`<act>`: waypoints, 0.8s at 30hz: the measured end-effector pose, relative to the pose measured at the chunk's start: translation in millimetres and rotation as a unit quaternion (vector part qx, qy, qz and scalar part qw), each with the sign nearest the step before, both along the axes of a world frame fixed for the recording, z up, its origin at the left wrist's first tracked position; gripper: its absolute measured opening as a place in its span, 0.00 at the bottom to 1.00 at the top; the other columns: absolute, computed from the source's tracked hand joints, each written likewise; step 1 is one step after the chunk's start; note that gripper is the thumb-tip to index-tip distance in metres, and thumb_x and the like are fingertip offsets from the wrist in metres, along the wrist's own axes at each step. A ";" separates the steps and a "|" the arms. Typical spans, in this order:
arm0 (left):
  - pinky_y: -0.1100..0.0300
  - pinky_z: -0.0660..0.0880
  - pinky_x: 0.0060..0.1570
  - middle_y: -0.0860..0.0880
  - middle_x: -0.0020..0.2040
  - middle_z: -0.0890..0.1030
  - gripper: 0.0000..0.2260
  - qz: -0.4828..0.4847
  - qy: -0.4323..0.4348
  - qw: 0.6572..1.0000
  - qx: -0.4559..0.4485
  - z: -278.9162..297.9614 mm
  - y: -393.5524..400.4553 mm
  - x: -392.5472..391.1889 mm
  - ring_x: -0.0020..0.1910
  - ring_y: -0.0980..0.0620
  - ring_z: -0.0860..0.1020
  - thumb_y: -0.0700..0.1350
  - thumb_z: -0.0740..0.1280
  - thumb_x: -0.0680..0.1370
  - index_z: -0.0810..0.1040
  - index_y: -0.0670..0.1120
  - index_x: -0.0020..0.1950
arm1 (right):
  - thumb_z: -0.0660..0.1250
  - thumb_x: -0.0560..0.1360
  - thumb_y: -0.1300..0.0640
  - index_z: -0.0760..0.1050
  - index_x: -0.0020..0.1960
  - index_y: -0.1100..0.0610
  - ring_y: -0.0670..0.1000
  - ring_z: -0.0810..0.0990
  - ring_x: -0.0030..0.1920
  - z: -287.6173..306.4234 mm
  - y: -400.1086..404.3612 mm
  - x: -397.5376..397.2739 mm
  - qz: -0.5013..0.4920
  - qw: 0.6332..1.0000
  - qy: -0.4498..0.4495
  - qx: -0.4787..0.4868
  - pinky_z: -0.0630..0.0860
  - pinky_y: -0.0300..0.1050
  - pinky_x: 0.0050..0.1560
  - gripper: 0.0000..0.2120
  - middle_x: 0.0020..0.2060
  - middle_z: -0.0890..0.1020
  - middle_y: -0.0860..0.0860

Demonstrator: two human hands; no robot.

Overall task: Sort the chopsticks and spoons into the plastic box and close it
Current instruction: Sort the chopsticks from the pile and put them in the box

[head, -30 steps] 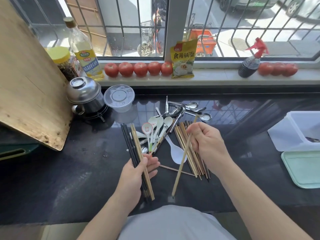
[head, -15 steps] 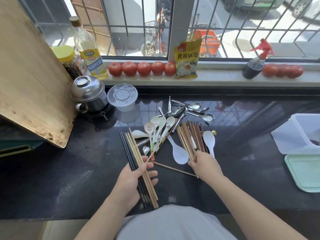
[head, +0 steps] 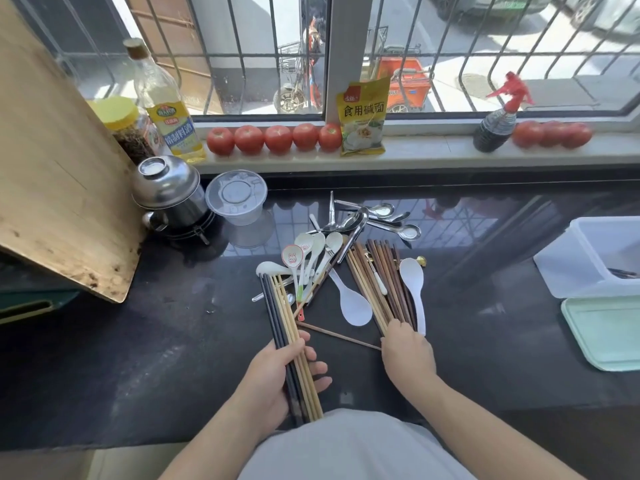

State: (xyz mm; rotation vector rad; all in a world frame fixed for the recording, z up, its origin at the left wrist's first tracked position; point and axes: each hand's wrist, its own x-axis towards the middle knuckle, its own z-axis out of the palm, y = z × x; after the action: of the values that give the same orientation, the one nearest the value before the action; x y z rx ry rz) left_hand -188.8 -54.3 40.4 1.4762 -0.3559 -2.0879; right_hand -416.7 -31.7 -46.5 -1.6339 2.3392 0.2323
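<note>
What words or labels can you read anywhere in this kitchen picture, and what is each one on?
"食用碱面": yellow packet on the windowsill.
Small red logo at the packet's top corner: too small to read.
Oil bottle label: Chinese text, too blurred to read.
Spoon with red print: a picture, no words.

plastic box and green lid cut by right edge, box contents mostly hidden

I see a wooden cutting board leaning at left, an oil bottle, a steel pot, tomatoes along the sill, and a spray bottle.
</note>
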 end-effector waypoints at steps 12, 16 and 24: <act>0.44 0.83 0.47 0.44 0.38 0.77 0.08 0.025 0.001 1.000 -0.002 -3.3 4.0 4.8 0.37 0.43 0.79 0.40 0.62 0.84 0.75 0.41 0.62 | 0.62 0.80 0.62 0.73 0.53 0.56 0.55 0.82 0.49 -2.3 -2.4 0.3 -0.068 0.997 -0.038 0.007 0.79 0.47 0.47 0.04 0.49 0.80 0.52; 0.45 0.82 0.44 0.43 0.39 0.79 0.09 0.062 0.000 0.998 -0.002 -6.9 4.6 11.7 0.38 0.43 0.81 0.40 0.63 0.84 0.75 0.40 0.63 | 0.61 0.81 0.59 0.76 0.49 0.57 0.54 0.76 0.42 -2.1 -3.1 -8.9 -0.133 0.988 -0.075 -0.013 0.75 0.45 0.43 0.06 0.46 0.81 0.53; 0.39 0.80 0.56 0.37 0.53 0.86 0.09 0.110 0.011 0.994 -0.005 -6.9 -1.6 7.4 0.51 0.38 0.85 0.38 0.59 0.85 0.74 0.39 0.63 | 0.67 0.79 0.59 0.83 0.45 0.53 0.50 0.82 0.34 50.4 12.6 10.2 -0.216 0.880 -0.421 -0.045 0.84 0.48 0.42 0.07 0.36 0.84 0.50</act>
State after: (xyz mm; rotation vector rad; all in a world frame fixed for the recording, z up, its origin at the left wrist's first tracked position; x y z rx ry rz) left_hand -181.3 -55.9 33.5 1.4165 -0.1844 -1.9225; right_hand -406.6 -19.1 3.8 -0.8951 1.9220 -0.5773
